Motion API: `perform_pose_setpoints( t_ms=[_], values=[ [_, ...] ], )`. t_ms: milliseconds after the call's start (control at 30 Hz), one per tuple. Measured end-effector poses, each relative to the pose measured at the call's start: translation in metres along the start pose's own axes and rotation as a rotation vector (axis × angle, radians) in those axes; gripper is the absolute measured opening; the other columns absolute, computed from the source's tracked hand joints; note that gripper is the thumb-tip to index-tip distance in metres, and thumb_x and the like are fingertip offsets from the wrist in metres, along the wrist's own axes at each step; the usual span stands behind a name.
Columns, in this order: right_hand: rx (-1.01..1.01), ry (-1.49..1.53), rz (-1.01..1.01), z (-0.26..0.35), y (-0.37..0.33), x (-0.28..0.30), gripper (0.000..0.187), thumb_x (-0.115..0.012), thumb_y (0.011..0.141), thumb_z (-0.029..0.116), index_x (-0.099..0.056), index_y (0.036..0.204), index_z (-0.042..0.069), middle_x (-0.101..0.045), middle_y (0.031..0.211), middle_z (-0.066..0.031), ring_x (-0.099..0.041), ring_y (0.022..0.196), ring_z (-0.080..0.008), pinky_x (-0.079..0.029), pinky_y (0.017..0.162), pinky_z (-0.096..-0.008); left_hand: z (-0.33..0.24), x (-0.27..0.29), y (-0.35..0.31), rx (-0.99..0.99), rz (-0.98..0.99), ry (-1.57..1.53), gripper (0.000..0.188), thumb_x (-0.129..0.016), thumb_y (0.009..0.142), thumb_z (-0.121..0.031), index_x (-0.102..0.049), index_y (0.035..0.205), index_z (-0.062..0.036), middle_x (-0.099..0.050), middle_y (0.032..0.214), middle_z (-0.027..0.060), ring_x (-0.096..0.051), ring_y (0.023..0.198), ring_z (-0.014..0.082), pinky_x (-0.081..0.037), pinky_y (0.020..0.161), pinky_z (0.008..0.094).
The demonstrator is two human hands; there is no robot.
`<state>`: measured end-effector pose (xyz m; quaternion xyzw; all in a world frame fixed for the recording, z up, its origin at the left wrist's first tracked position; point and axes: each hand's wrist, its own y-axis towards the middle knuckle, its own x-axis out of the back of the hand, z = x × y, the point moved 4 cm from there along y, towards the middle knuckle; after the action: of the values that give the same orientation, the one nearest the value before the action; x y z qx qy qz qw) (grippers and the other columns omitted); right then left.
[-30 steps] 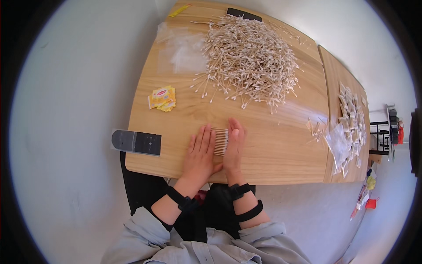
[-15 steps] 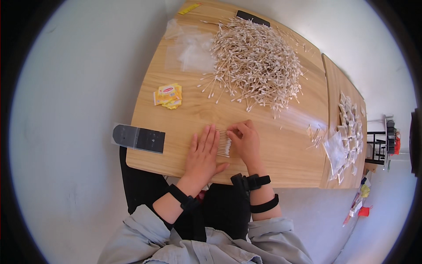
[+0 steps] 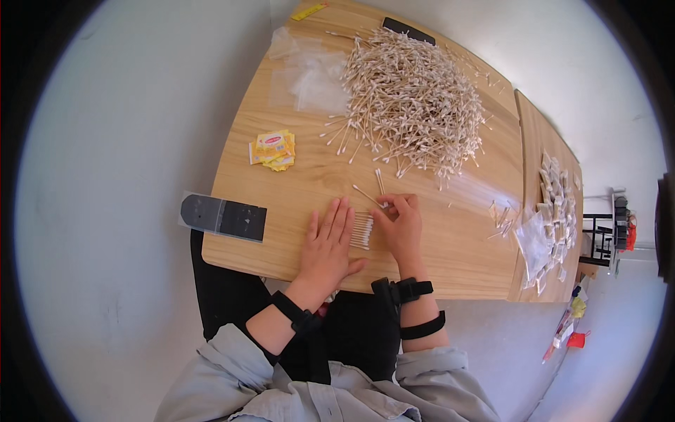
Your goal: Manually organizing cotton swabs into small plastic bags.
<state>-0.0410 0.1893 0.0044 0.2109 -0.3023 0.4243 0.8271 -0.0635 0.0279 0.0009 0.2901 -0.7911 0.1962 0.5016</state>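
Note:
My left hand (image 3: 329, 243) lies flat on the wooden table with its fingers stretched out, its edge against a row of cotton swabs (image 3: 361, 231) laid side by side. On the other side of that row, my right hand (image 3: 399, 224) pinches a few loose cotton swabs (image 3: 368, 195), whose tips stick out beyond the fingers at differing angles. Further off, a large heap of cotton swabs (image 3: 415, 102) covers the far middle of the table. Part of the row is hidden under my left fingers.
Clear plastic bags (image 3: 316, 81) lie left of the heap, yellow paper labels (image 3: 274, 149) nearer. A black strip in clear film (image 3: 242, 221) sits at the left edge. At right are a few loose swabs (image 3: 502, 219) and many filled small bags (image 3: 555, 204). A dark object (image 3: 408, 31) lies behind the heap.
My right hand has moved slightly away from the row, and loose cotton swabs now stick out from its fingers. My left hand stays flat beside the row.

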Motion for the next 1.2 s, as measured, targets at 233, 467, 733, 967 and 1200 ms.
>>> perform_pose_setpoints(
  t_ms=[233,467,733,967,1200],
  values=[
    [-0.030,0.031,-0.009,-0.010,0.004,-0.001,0.017,-0.073,0.076,0.009,-0.068,0.093,0.007,-0.054,0.091,-0.0070,-0.058,0.071,-0.0189,-0.050,0.065,-0.0303,-0.001,0.001,0.000,-0.001,-0.018,0.011,0.101,-0.069,0.074,-0.051,-0.022,0.146,0.0020,-0.015,0.156,0.0154,-0.011,0.146,0.0267,-0.008,0.116,0.0494],
    [-0.106,0.500,-0.232,-0.006,-0.028,-0.008,0.029,-0.048,0.098,0.018,-0.053,0.120,-0.002,-0.047,0.112,-0.0116,-0.054,0.102,-0.0190,-0.049,0.087,-0.0322,0.001,-0.003,0.000,0.008,-0.010,0.034,0.101,-0.068,0.073,-0.052,-0.024,0.146,0.0016,-0.017,0.155,0.0157,-0.013,0.145,0.0267,-0.010,0.116,0.0490],
    [-0.099,0.777,-0.126,0.021,-0.051,-0.063,0.043,-0.033,0.102,0.027,-0.044,0.129,-0.005,-0.045,0.124,-0.0150,-0.042,0.123,-0.0258,-0.033,0.106,-0.0372,0.024,0.005,-0.016,0.008,-0.002,0.027,0.105,-0.072,0.067,-0.049,-0.024,0.146,0.0007,-0.021,0.154,0.0162,-0.017,0.145,0.0278,-0.011,0.116,0.0469],
    [-0.018,0.630,-0.005,0.093,-0.057,-0.109,0.041,-0.035,0.101,0.026,-0.047,0.128,-0.002,-0.047,0.123,-0.0151,-0.043,0.120,-0.0266,-0.030,0.106,-0.0365,0.083,0.040,-0.050,0.089,-0.023,0.178,0.103,-0.075,0.065,-0.044,-0.026,0.145,0.0001,-0.021,0.154,0.0157,-0.017,0.145,0.0267,-0.009,0.116,0.0495],
    [-0.050,0.672,0.040,0.112,-0.055,-0.138,0.031,-0.041,0.098,0.009,-0.048,0.126,-0.002,-0.047,0.122,-0.0146,-0.048,0.112,-0.0230,-0.040,0.095,-0.0321,0.120,0.066,-0.069,0.150,-0.038,0.155,0.103,-0.074,0.065,-0.050,-0.030,0.143,-0.0001,-0.023,0.154,0.0146,-0.017,0.145,0.0250,-0.006,0.116,0.0500]
  ],
)
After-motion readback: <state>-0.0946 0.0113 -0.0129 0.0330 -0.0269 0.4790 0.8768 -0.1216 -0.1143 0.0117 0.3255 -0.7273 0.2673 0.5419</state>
